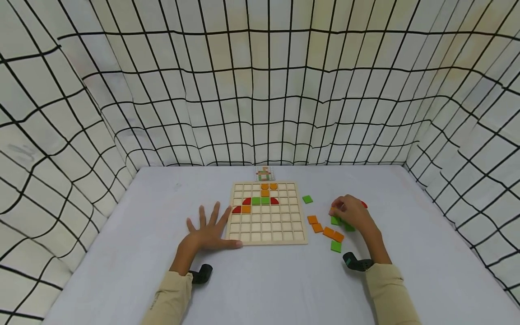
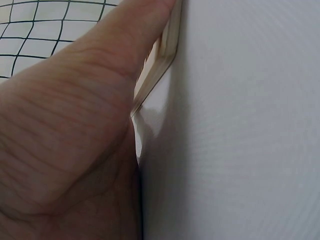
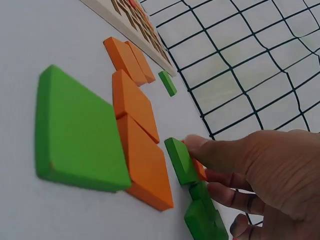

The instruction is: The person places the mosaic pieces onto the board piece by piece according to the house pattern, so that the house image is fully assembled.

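Observation:
A wooden grid board [image 1: 266, 225] lies on the table with red, orange and green pieces in several of its upper squares. My left hand [image 1: 209, 234] rests with spread fingers at the board's left edge, its thumb along the lower left corner. Over the loose tiles to the right of the board, my right hand [image 1: 352, 211] pinches an orange piece [image 3: 199, 169] between thumb and fingers; most of it is hidden. A green tile [image 3: 181, 161] lies right beside the thumb, and more green tiles [image 3: 202, 220] are under the fingers.
Orange tiles [image 1: 328, 232] and a green tile [image 1: 336, 246] lie between board and right hand. Another green tile [image 1: 307, 199] is near the board's right edge. A red piece [image 1: 364, 205] shows behind the right hand. A small pattern card [image 1: 265, 173] stands behind the board. Black netting surrounds the table.

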`<action>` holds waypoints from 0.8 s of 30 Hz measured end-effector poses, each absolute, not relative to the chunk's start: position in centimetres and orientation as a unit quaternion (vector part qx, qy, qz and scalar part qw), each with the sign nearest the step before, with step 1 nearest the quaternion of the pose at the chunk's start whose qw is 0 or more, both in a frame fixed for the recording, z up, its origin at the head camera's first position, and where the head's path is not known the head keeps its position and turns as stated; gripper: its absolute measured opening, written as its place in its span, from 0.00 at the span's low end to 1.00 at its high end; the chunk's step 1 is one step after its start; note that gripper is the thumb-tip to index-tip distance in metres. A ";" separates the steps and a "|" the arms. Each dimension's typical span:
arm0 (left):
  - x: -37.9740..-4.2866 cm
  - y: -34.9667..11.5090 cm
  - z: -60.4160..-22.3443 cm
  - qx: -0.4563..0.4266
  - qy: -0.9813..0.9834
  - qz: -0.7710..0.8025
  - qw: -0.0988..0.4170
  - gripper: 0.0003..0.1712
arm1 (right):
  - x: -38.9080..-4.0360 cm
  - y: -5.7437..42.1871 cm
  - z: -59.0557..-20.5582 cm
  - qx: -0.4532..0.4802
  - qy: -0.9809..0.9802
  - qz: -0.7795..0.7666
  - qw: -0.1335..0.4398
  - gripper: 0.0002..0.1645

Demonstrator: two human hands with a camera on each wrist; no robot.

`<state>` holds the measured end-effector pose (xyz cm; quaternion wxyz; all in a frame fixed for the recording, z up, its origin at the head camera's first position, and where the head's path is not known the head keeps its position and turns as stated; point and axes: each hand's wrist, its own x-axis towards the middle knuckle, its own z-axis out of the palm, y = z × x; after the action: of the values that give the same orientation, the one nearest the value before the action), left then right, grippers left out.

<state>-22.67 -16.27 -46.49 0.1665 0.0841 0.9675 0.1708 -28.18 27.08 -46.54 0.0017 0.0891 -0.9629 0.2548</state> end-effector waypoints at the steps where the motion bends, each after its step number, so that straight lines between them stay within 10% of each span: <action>1: -22.7 -16.3 -46.5 0.083 0.967 0.170 0.168 0.70 | -28.3 27.0 -46.6 0.088 -0.964 0.252 0.005 0.14; 24: -22.2 -16.1 -46.1 0.083 0.969 0.166 0.165 0.69 | -28.5 26.6 -47.0 0.065 -0.971 0.230 0.002 0.15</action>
<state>-22.23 -16.15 -46.08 0.1654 0.0835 0.9685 0.1662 -28.48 26.64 -47.03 0.0022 0.0653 -0.9710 0.2298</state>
